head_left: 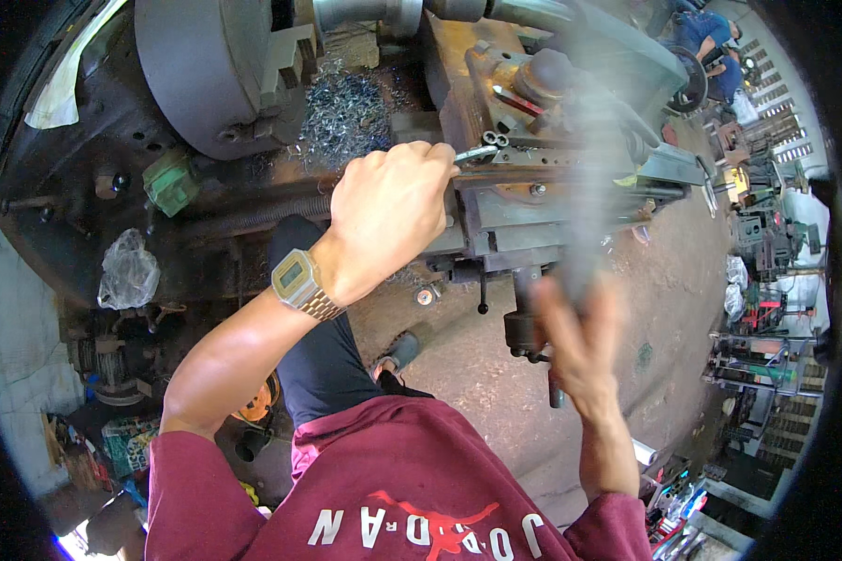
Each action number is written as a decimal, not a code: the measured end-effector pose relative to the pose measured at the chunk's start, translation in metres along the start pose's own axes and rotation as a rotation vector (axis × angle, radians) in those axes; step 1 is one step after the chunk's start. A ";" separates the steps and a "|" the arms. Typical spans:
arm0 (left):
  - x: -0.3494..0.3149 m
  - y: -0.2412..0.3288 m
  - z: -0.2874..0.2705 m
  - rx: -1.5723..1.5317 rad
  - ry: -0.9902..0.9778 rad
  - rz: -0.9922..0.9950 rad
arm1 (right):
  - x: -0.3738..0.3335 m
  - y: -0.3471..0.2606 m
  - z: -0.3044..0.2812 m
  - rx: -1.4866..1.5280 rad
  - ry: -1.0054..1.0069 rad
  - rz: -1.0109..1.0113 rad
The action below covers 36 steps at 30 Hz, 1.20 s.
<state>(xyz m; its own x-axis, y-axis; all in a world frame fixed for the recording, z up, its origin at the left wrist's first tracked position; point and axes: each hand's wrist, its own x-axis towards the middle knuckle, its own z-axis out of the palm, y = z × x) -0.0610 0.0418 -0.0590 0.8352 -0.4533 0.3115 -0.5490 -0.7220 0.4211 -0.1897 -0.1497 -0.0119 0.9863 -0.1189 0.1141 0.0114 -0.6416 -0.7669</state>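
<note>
the left hand is gripping a silvery tool; the right hand is clutching a blurred grey tool.

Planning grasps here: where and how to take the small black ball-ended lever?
Likely by the ball knob, coming from the person's side: it caps the free end of the thin rod, which juts that way.

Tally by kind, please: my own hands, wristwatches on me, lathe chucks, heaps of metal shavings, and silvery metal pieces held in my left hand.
Own hands: 2, left hand and right hand
Wristwatch: 1
Lathe chuck: 1
Shavings heap: 1
Silvery metal piece: 1
Total: 6
</note>
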 end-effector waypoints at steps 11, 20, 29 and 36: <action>-0.002 -0.002 -0.014 0.031 0.012 0.006 | -0.038 0.024 -0.015 0.523 0.057 0.261; -0.002 -0.001 -0.015 0.057 0.018 0.029 | -0.028 0.024 -0.001 0.194 -0.072 0.163; -0.005 -0.003 -0.012 0.070 0.029 0.033 | -0.007 -0.014 -0.004 0.081 -0.179 0.174; -0.007 -0.004 -0.009 0.068 0.021 0.009 | 0.004 -0.019 0.003 0.054 -0.039 0.151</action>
<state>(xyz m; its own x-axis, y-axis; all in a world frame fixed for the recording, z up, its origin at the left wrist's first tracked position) -0.0646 0.0528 -0.0551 0.8287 -0.4495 0.3333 -0.5525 -0.7521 0.3594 -0.1854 -0.1355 0.0008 0.9831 -0.1808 -0.0283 -0.1293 -0.5769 -0.8065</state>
